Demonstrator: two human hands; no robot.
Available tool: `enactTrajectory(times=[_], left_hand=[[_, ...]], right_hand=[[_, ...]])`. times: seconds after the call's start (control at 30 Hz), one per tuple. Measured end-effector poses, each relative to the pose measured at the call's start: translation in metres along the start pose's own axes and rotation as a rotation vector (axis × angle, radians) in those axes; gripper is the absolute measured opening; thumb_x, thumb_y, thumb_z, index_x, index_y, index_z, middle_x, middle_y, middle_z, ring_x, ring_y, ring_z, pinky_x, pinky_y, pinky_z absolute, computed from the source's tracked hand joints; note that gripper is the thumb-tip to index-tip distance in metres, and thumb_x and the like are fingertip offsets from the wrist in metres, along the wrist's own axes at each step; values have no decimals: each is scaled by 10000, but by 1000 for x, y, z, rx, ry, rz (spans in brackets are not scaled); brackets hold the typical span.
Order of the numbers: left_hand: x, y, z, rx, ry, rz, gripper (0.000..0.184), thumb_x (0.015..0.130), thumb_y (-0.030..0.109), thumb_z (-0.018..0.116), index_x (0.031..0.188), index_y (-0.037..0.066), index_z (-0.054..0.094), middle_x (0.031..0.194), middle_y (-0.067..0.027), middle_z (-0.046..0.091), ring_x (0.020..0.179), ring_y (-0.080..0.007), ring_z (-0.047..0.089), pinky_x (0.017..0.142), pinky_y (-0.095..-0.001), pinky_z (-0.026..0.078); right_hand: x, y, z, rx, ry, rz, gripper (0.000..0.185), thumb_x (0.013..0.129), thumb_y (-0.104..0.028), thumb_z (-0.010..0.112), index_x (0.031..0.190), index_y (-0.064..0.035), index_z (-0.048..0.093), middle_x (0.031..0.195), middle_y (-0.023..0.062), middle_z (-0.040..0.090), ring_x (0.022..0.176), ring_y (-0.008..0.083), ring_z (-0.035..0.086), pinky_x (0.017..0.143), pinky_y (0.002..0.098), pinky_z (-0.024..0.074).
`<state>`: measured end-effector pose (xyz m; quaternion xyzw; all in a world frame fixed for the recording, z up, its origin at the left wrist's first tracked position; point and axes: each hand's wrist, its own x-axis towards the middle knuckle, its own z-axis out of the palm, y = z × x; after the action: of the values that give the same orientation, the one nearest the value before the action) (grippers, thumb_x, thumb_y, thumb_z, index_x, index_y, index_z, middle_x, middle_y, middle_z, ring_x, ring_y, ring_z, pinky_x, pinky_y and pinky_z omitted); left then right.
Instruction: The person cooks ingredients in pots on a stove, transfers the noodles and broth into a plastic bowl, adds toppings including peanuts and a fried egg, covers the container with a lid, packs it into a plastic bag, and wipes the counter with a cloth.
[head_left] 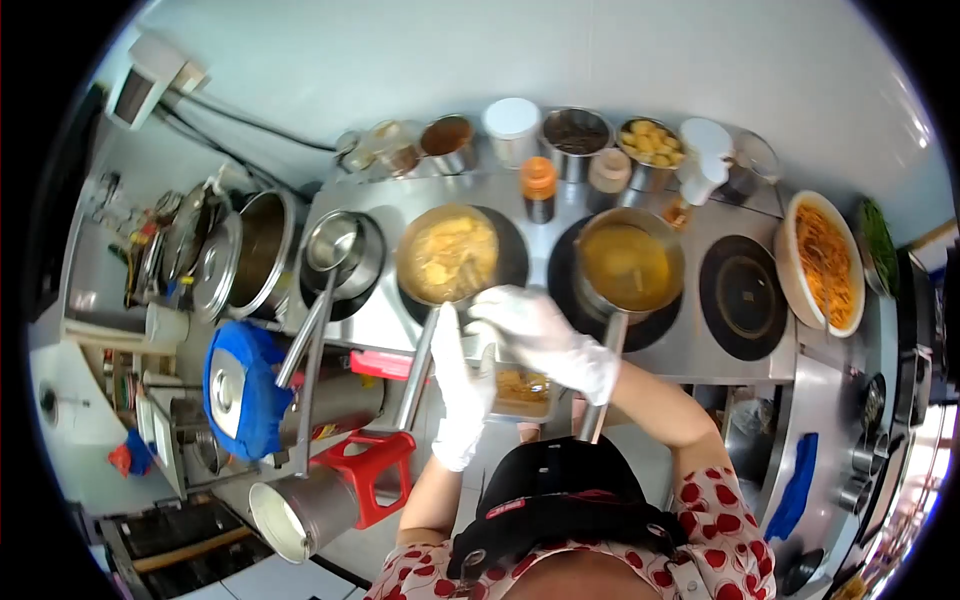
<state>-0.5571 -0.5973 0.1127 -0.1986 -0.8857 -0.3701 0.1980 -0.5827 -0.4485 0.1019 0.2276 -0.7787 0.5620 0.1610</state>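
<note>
Beside the near rim of the pan (407, 268), which sits on a burner (514, 252) of the worktop (728, 214) with food (452, 246) already inside, the left hand (461, 385) is open, fingers extended; whether the right hand (532, 325) grips anything cannot be determined.

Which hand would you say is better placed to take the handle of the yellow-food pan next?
Probably the left hand: it is close beside the handle of the pan, while the right hand is farther over, toward the pot of yellow liquid.

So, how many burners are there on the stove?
4: one burner under the left pot, one burner under the pan, one burner under the right pot, and one bare burner at far right.
</note>
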Motion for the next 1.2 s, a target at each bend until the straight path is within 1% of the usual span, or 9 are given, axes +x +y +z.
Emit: enactTrajectory(times=[0.13,0.3,0.37,0.43,0.47,0.67,0.83,1.1,1.2], left_hand=[[-1,-5,37,-889,66,-374,572,950,206,495,1432,-5,269,1329,-193,449,1167,-266,489,1001,-355,385],[7,-20,57,-183,76,-172,185,937,79,520,1097,-3,567,1065,-138,593,1014,-251,571,906,-359,445],[20,-5,46,-210,145,-205,139,955,77,495,1031,-8,575,1025,-131,606,986,-241,578,899,-360,447],[27,3,40,-183,243,-222,164,965,106,479,961,-9,596,971,-108,632,919,-209,588,868,-344,446],[25,-3,33,-169,251,-267,169,966,100,469,963,-12,596,970,-109,636,921,-209,589,870,-348,445],[21,-35,8,-214,318,-546,153,959,76,453,957,-23,568,1018,-129,652,897,-198,599,883,-341,438],[20,-47,-11,-441,456,-431,110,958,36,438,992,-21,526,1017,-175,626,1001,-252,612,949,-385,462],[29,-52,-33,-410,545,-394,132,951,28,442,992,-34,551,1010,-152,619,994,-244,599,947,-367,454],[33,-64,-33,-324,436,-463,172,943,71,486,986,-36,614,960,-123,635,935,-222,589,895,-345,432]], right_hand=[[0,-6,-10,174,-96,-33,381,684,-35,673,1046,-8,557,1007,148,568,920,314,584,792,365,485],[-21,-29,-98,-120,-21,56,401,746,-95,684,1123,-29,563,1054,126,585,939,297,597,834,356,490],[-49,14,-163,-844,309,-74,163,763,-118,686,913,-71,643,888,79,623,835,273,607,744,397,511],[-70,77,-217,-164,1083,403,325,743,-104,750,992,-39,551,861,81,580,844,225,585,755,362,489],[-76,108,-246,-486,1111,437,544,704,-98,783,1152,-27,483,942,84,550,910,220,556,817,337,466],[-36,177,-300,-76,817,515,581,746,-151,753,1241,-37,471,1097,111,610,1007,224,584,926,322,428],[-9,87,-297,-166,850,294,206,825,-68,639,1018,-22,582,750,-36,544,549,29,469,447,197,381],[57,-29,-159,137,296,277,348,802,-40,656,1141,-28,575,972,13,633,827,79,584,689,207,485],[67,1,-82,437,129,586,325,806,-36,660,1117,-32,569,934,-2,624,685,54,563,553,204,475]])
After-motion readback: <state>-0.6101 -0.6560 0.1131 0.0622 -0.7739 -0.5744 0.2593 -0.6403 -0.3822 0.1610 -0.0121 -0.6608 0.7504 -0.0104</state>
